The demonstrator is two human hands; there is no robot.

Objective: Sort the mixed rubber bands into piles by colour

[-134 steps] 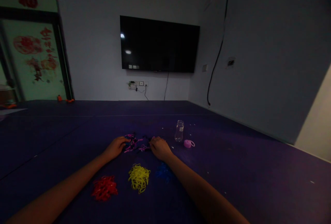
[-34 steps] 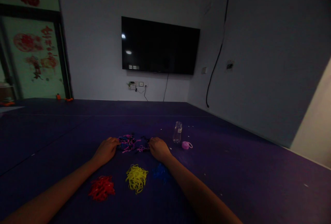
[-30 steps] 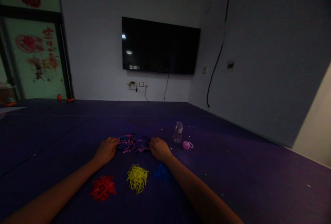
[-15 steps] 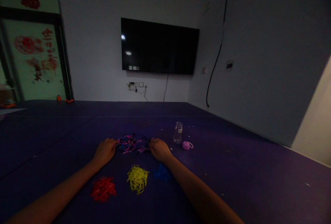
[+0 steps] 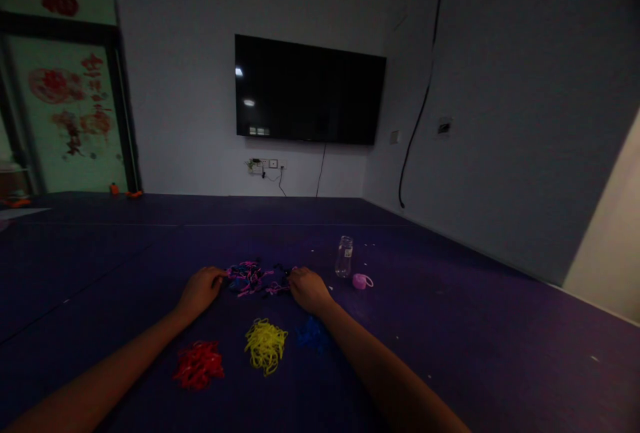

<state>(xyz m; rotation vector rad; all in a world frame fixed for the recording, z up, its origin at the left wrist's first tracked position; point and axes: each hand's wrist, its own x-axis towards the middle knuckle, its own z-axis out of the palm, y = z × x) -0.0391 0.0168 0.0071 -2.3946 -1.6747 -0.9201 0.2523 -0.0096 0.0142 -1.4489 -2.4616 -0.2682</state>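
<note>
A mixed heap of pink, black and dark blue rubber bands (image 5: 246, 278) lies on the purple surface between my hands. My left hand (image 5: 201, 293) is at the heap's left edge, its fingers curled and the tips against the bands. Over a few dark and pink bands at the right end rests my right hand (image 5: 309, 290), fingers bent down and mostly hidden. What either hand pinches is too small to make out. Nearer to me are separate piles of red rubber bands (image 5: 199, 365), yellow rubber bands (image 5: 266, 346) and blue rubber bands (image 5: 312, 335), the blue one beside my right forearm.
A clear bottle (image 5: 344, 257) stands uncapped to the right of my right hand, with a pink lid with a loop (image 5: 360, 281) beside it. Small white scraps dot the purple surface (image 5: 475, 346). A television (image 5: 310, 90) hangs on the far wall.
My left hand has shifted very slightly, with its fingertips parting a little more from the thumb. My right hand and the piles look the same.
</note>
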